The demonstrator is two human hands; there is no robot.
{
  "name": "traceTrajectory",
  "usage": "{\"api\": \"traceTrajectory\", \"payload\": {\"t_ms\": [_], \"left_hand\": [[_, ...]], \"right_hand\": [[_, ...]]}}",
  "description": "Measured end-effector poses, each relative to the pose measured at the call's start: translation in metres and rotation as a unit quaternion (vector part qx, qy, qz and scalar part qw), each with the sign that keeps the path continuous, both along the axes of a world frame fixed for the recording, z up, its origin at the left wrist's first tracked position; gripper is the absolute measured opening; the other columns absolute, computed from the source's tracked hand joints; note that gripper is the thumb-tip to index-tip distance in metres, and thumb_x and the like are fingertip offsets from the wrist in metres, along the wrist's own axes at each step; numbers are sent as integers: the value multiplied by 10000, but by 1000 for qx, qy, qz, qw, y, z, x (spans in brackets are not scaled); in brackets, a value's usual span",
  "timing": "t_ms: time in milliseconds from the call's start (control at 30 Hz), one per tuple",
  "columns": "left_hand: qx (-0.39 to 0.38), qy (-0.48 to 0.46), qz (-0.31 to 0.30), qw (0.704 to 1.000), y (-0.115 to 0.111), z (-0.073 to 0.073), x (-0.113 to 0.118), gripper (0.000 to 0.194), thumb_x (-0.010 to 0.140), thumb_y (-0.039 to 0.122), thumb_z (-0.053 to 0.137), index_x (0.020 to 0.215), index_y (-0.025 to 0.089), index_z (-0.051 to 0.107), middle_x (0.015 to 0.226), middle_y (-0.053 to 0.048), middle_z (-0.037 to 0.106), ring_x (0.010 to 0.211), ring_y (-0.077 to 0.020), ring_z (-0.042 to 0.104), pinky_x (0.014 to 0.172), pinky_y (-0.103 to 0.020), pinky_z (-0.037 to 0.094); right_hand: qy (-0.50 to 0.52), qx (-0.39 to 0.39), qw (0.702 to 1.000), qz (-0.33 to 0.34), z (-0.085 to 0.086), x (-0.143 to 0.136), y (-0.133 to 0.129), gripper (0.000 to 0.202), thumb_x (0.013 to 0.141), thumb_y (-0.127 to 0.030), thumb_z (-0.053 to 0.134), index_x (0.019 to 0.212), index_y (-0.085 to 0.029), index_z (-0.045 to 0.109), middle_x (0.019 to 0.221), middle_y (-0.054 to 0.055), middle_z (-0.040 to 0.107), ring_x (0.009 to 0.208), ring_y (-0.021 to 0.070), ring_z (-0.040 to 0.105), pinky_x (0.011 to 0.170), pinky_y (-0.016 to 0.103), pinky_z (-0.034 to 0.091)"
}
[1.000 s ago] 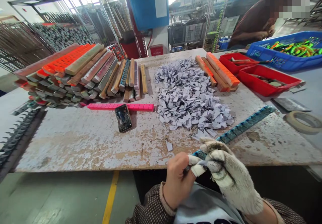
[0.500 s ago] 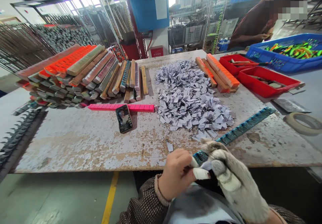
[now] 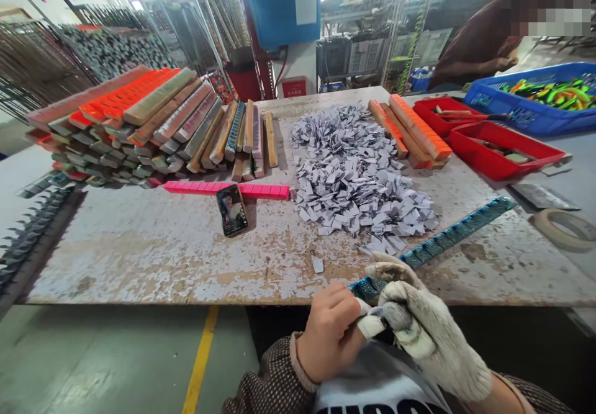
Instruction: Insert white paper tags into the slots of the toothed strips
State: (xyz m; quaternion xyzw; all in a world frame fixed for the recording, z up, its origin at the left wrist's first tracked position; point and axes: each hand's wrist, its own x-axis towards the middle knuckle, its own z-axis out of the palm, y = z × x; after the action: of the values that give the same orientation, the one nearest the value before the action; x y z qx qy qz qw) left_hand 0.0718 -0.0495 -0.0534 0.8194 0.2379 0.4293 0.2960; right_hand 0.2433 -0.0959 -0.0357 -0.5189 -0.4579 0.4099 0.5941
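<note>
The left hand (image 3: 333,333), fingertips taped, and the right hand (image 3: 431,333), in knitted fabric, pinch a small pale piece (image 3: 375,311) between them, beside the glittery blue notched bar (image 3: 459,231) on the scuffed, peeling surface (image 3: 153,259).

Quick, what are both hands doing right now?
Left hand: closed, fingertips pinching a small pale piece.
Right hand: gloved, fingers curled at that piece; I can't tell whether it's gripping it.

blue glittery bar (image 3: 459,231) — pink bar (image 3: 267,191) — brown-white checked sleeve (image 3: 274,373)
</note>
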Motion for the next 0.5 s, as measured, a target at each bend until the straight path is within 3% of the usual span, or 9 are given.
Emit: {"api": "traceTrajectory", "payload": {"t_ms": [100,233,333,433,500], "left_hand": [[-3,22,43,999,3,-12,-3,428,1053,440,467,692,212,435,626,-8,510,615,-156,446,573,-290,326],[8,77,115,990,5,-28,-15,325,1000,501,570,1018,178,610,886,-91,665,825,-236,592,710,-350,489],[17,158,111,981,2,-40,-21,413,948,426,676,1248,164,564,1035,-113,677,937,-280,613,802,-426,541],[16,206,95,974,-2,-51,-20,414,899,304,740,1242,162,556,1023,-96,673,929,-282,608,810,-442,547],[10,205,102,973,-3,-56,-18,380,871,267,762,1182,165,569,1003,-90,667,912,-277,603,802,-437,542]], "right_hand": [[-157,96,983,-19,-12,6,2,265,990,-312,597,741,-226,620,1198,114,680,780,180,689,580,252,618],[-370,210,902,-72,-26,16,5,151,967,-129,561,881,-248,593,1175,105,694,1202,270,640,843,386,632],[-463,246,848,-75,-35,19,7,147,910,-99,642,928,-233,582,1164,100,701,1275,310,591,958,487,583],[-537,259,800,-71,-39,16,9,121,901,-115,651,940,-210,586,1163,107,695,1274,332,586,1033,562,521],[-559,254,786,-69,-38,12,10,115,906,-103,623,967,-197,597,1138,109,694,1265,334,588,1054,577,499]]}}
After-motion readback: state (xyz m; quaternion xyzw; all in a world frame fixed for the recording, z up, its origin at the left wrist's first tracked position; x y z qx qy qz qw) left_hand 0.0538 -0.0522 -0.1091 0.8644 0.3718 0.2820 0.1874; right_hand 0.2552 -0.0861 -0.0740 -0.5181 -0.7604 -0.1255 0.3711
